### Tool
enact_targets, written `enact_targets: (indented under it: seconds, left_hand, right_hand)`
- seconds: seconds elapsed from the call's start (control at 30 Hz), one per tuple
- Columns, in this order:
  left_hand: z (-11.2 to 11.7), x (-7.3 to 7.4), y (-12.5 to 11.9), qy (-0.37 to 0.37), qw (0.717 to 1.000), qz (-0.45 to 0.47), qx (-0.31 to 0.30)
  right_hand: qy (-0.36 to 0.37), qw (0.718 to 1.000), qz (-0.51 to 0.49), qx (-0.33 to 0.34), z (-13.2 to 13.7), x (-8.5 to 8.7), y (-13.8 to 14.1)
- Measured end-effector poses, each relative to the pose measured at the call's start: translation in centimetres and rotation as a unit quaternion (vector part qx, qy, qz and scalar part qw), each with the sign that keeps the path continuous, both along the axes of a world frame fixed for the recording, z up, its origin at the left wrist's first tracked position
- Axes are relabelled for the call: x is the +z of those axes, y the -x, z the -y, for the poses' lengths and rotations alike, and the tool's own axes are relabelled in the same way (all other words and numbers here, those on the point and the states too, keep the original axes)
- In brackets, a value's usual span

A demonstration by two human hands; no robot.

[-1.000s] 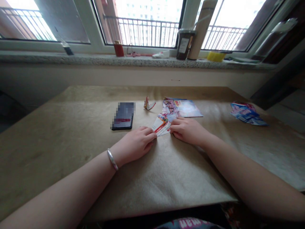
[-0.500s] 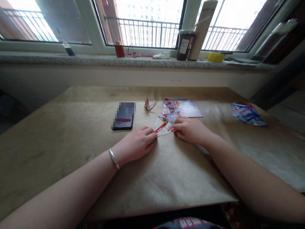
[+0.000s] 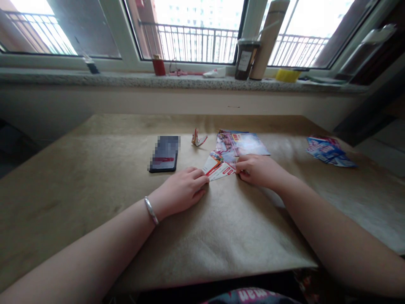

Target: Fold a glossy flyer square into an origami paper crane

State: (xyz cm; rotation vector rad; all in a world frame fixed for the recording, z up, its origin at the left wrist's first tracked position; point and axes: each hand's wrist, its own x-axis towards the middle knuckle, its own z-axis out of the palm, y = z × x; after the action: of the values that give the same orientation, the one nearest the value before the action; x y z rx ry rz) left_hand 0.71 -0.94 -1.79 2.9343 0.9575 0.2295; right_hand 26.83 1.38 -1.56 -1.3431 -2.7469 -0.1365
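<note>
My left hand (image 3: 186, 188) lies on the table with its fingers closed at the left corner of a fan of small printed cards (image 3: 218, 169), white with red and orange. At the right end of the same cards, my right hand (image 3: 262, 171) pinches the edge between thumb and forefinger. Just beyond the cards, partly overlapped by them, lie glossy printed leaflets (image 3: 251, 144) in pink and pale blue. A small red-and-white object (image 3: 198, 139), spread in a V shape, stands left of the leaflets.
A dark phone (image 3: 167, 153) rests on the tan-covered table (image 3: 79, 169) beyond my left hand. Several blue and red printed pieces (image 3: 330, 153) are piled at the far right. On the windowsill (image 3: 126, 80) stand a red container (image 3: 158, 66), a dark lidded cup (image 3: 246, 61) and a yellow item (image 3: 287, 75).
My right hand has slid slightly to the right, and more of the cards' red-printed right end shows. My left hand has stayed in place.
</note>
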Motion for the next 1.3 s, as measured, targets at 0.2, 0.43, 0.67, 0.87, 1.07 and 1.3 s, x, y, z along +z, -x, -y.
enact_targets:
  seconds: [0.2,0.43,0.67,0.87,1.07,1.3]
  left_hand:
    - [-0.1,-0.1,0.0,0.000,1.000,0.000,-0.001]
    - [-0.1,-0.1,0.0,-0.002,1.000,-0.009,0.003]
    - [-0.1,-0.1,0.1,-0.008,1.000,-0.002,0.001]
    - [-0.1,-0.2,0.0,-0.009,1.000,-0.005,-0.001]
    - [-0.1,-0.2,-0.1,-0.013,1.000,0.001,-0.002]
    - [-0.1,-0.6,-0.1,-0.019,0.999,0.025,-0.002]
  right_hand:
    - [0.006,1.000,0.011,-0.007,0.1,0.2,0.0]
    - [0.012,1.000,0.024,-0.014,0.1,0.5,0.1]
    - [0.010,0.999,0.046,-0.024,0.0,0.5,-0.6]
    - [-0.044,0.996,0.043,-0.059,0.5,0.3,0.0]
    - [-0.069,0.992,0.034,-0.101,0.9,0.6,0.4]
    - [-0.063,0.998,-0.017,-0.027,0.7,-0.3,0.9]
